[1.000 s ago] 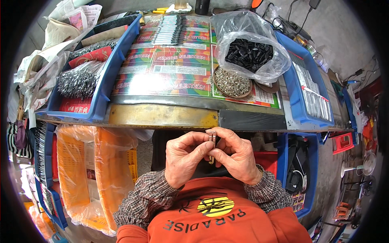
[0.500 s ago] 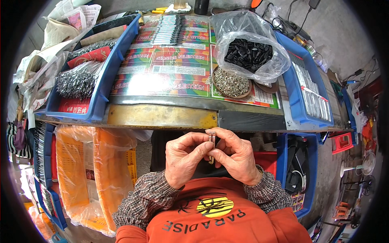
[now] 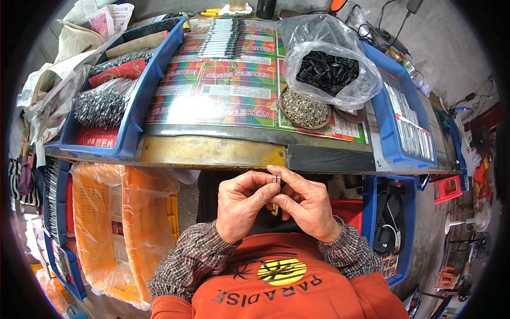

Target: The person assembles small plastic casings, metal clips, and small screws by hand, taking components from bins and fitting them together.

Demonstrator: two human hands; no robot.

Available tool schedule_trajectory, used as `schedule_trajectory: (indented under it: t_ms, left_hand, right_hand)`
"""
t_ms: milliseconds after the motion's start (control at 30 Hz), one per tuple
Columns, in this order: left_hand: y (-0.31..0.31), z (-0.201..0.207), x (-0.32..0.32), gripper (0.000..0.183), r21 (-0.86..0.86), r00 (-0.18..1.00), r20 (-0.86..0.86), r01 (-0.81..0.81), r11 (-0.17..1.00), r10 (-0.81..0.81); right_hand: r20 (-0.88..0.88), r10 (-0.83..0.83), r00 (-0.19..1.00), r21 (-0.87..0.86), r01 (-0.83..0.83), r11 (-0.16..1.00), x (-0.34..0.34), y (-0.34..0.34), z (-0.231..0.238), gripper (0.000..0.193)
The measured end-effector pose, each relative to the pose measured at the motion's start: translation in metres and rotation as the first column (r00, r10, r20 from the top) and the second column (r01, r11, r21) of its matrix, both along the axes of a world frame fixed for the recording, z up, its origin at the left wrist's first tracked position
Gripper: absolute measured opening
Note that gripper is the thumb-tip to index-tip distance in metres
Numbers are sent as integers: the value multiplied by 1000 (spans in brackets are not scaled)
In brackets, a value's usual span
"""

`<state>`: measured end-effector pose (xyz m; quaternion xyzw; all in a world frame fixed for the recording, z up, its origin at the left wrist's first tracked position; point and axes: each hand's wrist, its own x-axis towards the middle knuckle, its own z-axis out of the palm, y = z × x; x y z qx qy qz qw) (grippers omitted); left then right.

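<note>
Close in front of my chest, just below the table's front edge, my left hand [image 3: 245, 202] and my right hand [image 3: 308, 202] meet at the fingertips. Both are closed, thumbs and forefingers pinching a small, narrow silver metal piece [image 3: 277, 177] that stands upright between them. Below the thumbs a short gold-coloured bit [image 3: 274, 209] shows; whether it belongs to the same piece I cannot tell. My other fingers curl behind and hide the lower part.
Slim silver-and-black pieces [image 3: 222, 38] lie in a row on the table's far side. A plastic bag of black parts [image 3: 326, 72] sits beside a round dish of small metal parts [image 3: 305, 109]. Blue bins [image 3: 139, 103] flank the tabletop; an orange crate [image 3: 98, 228] stands below left.
The silver piece has shifted slightly upward between my fingertips, and more of the gold-coloured bit shows under my thumbs. Both hands keep their pinch in nearly the same place.
</note>
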<state>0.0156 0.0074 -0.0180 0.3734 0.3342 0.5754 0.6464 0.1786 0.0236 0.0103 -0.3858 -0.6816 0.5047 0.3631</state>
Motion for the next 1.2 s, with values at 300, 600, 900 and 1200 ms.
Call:
schedule_trajectory:
  t_ms: [300,600,900,1200]
  left_hand:
    - [4,12,-12,9,-57,968,-44,246,968,-248]
    - [9,23,-13,11,69,882,-424,258,964,-206]
    - [17,22,13,14,454,734,-613,25,891,292]
    - [20,12,3,16,523,604,-690,35,852,398]
  right_hand:
    - [-23,44,999,-22,-45,999,13,16,8,31]
    - [-250,114,961,-27,-124,992,24,23,4,8]
    - [-350,-30,936,-9,28,1000,22,30,-5,10]
    - [269,-448,852,702,145,697,62,121,37,8]
